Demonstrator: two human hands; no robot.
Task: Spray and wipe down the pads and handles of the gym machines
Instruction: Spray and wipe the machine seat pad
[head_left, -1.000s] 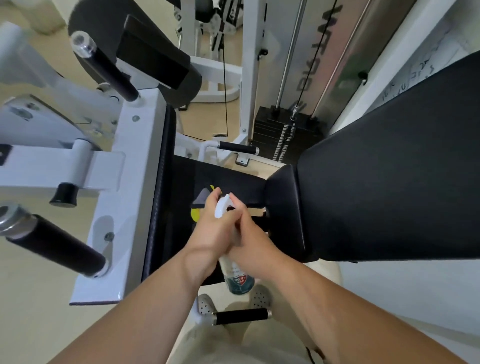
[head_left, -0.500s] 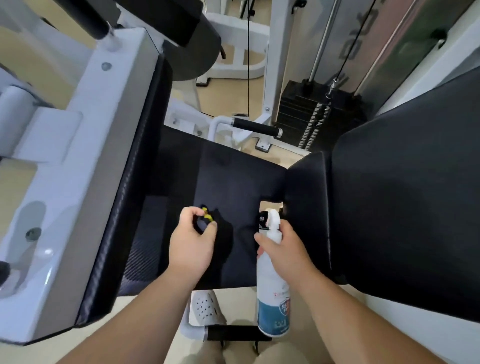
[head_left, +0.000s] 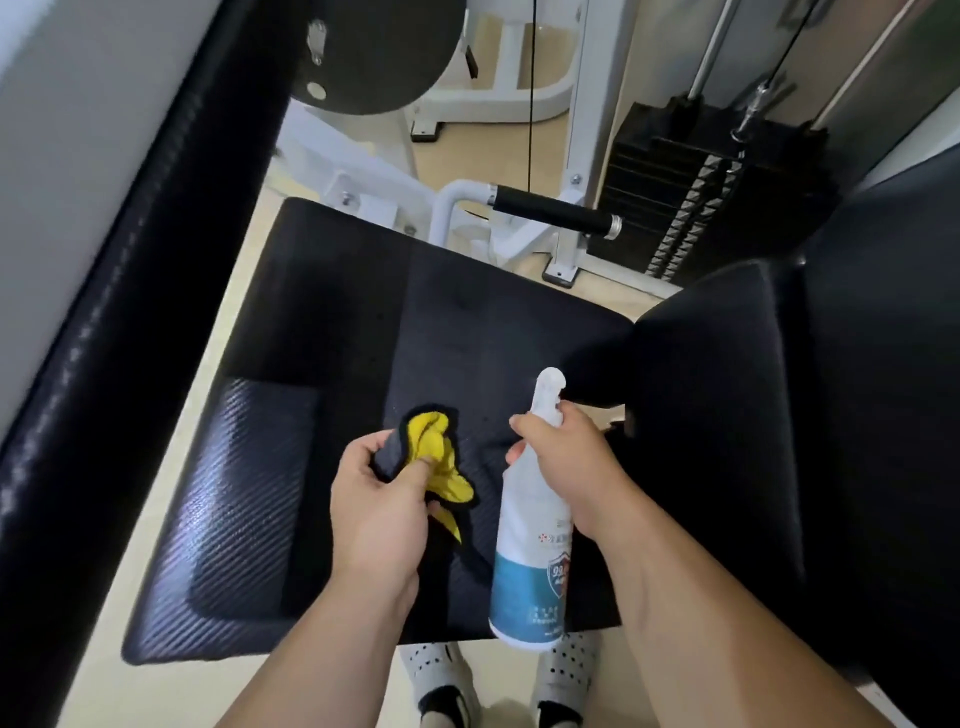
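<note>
Far left: a long black pad edge (head_left: 130, 312) runs from near to far, blurred, with a pale panel beside it on its left. Right: a large black back pad (head_left: 841, 441) fills that side, its rounded lower end touching the right edge of the seat. Centre: a black seat pad (head_left: 467, 322), flat, with a woven-texture panel on its near left part that catches the light. Far right: a black weight stack (head_left: 691, 197) with guide rods rising from it, behind a white frame post (head_left: 582, 130). Far centre: a round black pad (head_left: 374, 52), cut off by the top edge. A black grip handle (head_left: 550, 210) on a white bracket sits just beyond the far edge of the seat. Spray bottle (head_left: 530, 571), white with a blue lower label, held upright over the near right part of the seat; nozzle points away. Right hand (head_left: 576, 467) is wrapped round the bottle neck, forefinger at the trigger. Left hand (head_left: 379, 514) pinches a bunched yellow and dark cloth (head_left: 441, 457) over the near middle of the seat; cannot tell whether the cloth touches it. Hands apart, side by side. White perforated shoes (head_left: 441, 670) show on the floor below the near edge of the seat.
</note>
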